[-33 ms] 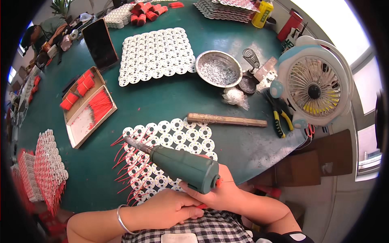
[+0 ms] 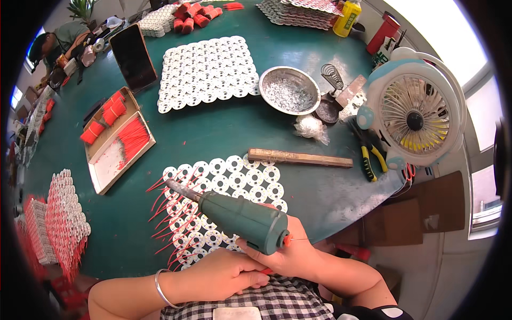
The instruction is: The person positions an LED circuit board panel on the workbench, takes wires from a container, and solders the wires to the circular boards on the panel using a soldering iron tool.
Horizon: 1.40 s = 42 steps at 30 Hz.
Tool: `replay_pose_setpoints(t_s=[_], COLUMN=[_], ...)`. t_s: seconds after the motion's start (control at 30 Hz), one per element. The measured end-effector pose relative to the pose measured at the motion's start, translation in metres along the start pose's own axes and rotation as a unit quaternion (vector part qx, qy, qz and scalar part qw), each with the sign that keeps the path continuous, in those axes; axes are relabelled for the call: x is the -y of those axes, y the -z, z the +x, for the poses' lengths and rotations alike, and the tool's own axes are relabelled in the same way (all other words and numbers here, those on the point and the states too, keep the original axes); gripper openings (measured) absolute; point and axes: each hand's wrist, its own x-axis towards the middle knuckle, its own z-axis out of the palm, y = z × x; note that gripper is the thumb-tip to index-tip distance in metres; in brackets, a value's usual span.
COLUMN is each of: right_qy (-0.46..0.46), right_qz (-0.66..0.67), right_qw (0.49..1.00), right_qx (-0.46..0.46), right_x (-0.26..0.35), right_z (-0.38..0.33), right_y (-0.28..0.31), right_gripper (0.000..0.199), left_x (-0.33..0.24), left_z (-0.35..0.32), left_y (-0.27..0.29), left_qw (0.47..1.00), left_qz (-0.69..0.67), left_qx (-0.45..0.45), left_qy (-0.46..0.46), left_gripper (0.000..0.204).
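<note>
My right hand [image 2: 290, 253] is wrapped round a green soldering gun [image 2: 242, 218]. The gun's metal tip points up and left, above a sheet of round white circuit boards [image 2: 236, 180]. Thin red wires [image 2: 169, 221] stick out along the left side of that sheet. My left hand [image 2: 226, 274], with a silver bangle at its wrist, rests closed against the right hand near my checked apron. A bit of something red shows at the left fingertips, but what they hold is mostly hidden. The gun also covers part of the board sheet.
A wooden bar [image 2: 300, 158] touches the sheet's far edge. Beyond lie a metal bowl [image 2: 289, 90], a stacked board sheet [image 2: 208, 74] and an upright phone [image 2: 133, 57]. A box of red wires [image 2: 118, 141] sits left; pliers [image 2: 368, 154] and a fan [image 2: 415, 120] stand right. Another person bends over far left.
The whole view has shifted very slightly to the right. My hands and the soldering gun keep the same pose.
</note>
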Motion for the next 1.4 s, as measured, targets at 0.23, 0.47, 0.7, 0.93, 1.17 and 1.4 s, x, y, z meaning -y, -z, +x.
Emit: replay_pose_setpoints(t_s=[0.23,0.47,0.7,0.93,1.17,1.4], right_qy=[-0.038,-0.046,-0.032,-0.036,-0.244,-0.081], right_qz=[0.022,0.318,0.258,0.303,0.223,-0.078], right_qw=[0.998,0.946,0.965,0.931,0.937,0.994], right_qx=[-0.033,-0.055,-0.036,-0.202,-0.114,0.002], right_x=[0.007,-0.001,-0.015,-0.012,-0.064,-0.063], right_z=[0.0,-0.04,-0.044,-0.08,-0.147,-0.123], right_y=[0.009,0.029,0.01,0.03,0.02,0.032], right_gripper=[0.041,0.053,0.046,0.068,0.071,0.049], left_x=[0.011,0.032,0.025,0.038,0.061,0.066], left_z=[0.002,0.007,0.006,-0.027,-0.036,-0.016], left_y=[-0.007,-0.011,-0.011,-0.004,-0.002,0.002], left_qw=[0.99,0.939,0.952,0.877,0.729,0.621], left_qz=[-0.138,-0.341,-0.283,0.098,0.325,0.468], left_qx=[0.0,-0.041,-0.112,-0.402,-0.585,-0.609], left_qy=[0.015,0.022,-0.001,-0.244,-0.147,-0.154], left_gripper=[0.031,0.025,0.026,0.018,0.021,0.022])
